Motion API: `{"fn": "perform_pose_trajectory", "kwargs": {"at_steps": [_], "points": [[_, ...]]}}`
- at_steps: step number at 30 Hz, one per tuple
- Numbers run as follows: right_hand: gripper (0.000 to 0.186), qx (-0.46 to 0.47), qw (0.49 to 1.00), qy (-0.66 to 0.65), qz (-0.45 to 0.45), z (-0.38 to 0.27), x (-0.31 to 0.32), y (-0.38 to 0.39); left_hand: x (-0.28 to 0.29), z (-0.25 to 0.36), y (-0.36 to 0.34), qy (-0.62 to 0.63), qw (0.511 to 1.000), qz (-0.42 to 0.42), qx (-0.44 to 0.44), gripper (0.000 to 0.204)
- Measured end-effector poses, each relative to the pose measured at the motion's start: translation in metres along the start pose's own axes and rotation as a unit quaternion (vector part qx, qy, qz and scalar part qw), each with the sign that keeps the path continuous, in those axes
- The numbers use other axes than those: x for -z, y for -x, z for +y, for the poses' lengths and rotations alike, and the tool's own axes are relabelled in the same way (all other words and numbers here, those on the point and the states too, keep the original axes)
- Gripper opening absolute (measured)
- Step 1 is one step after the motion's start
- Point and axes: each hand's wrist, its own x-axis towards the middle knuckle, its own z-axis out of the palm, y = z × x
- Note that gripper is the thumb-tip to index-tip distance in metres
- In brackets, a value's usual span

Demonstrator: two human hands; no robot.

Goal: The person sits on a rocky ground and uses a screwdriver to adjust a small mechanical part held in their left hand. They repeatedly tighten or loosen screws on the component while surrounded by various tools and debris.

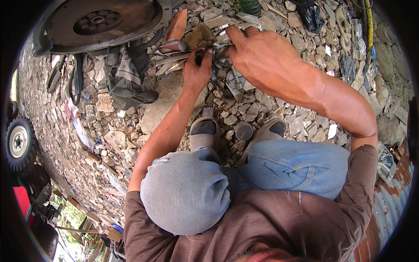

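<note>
Far left there's a small wheel (18, 142) at the edge, and up top a big round metal disc (98, 21) lying on the stony ground (109, 139), with a crumpled dark rag (128, 81) just below it. The left hand (196, 72) is pinching a small metal part (219, 56), fingers closed on it, next to some wrenches (174, 65). The right hand (257, 54) sits on the same part, fingers curled over; can't tell how tight.
</note>
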Motion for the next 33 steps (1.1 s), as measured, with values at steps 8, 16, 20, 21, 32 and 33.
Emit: {"fn": "perform_pose_trajectory", "kwargs": {"at_steps": [8, 16, 20, 21, 32, 33], "points": [[0.017, 0.01, 1.0, 0.007, 0.021, 0.001, -0.01, 0.001, 0.001, 0.001, 0.002, 0.009, 1.0, 0.001, -0.018, 0.048], [0.016, 0.023, 0.998, 0.055, 0.035, 0.002, -0.012, 0.001, -0.001, -0.005, 0.0, 0.009, 0.999, 0.012, -0.029, 0.045], [0.017, 0.042, 0.993, 0.094, 0.054, 0.003, -0.013, 0.003, -0.002, -0.004, 0.0, 0.018, 1.0, 0.011, -0.018, 0.043], [0.017, 0.043, 0.992, 0.099, 0.068, 0.003, -0.014, 0.004, -0.002, -0.004, 0.0, 0.022, 1.0, 0.01, -0.015, 0.042], [0.017, 0.027, 0.995, 0.059, 0.079, 0.006, -0.021, 0.018, 0.002, 0.011, 0.006, 0.025, 0.999, -0.018, -0.026, 0.037], [0.017, 0.032, 0.994, 0.051, 0.091, 0.007, -0.022, 0.019, 0.002, 0.01, 0.006, 0.025, 0.999, -0.017, -0.033, 0.037]]}}
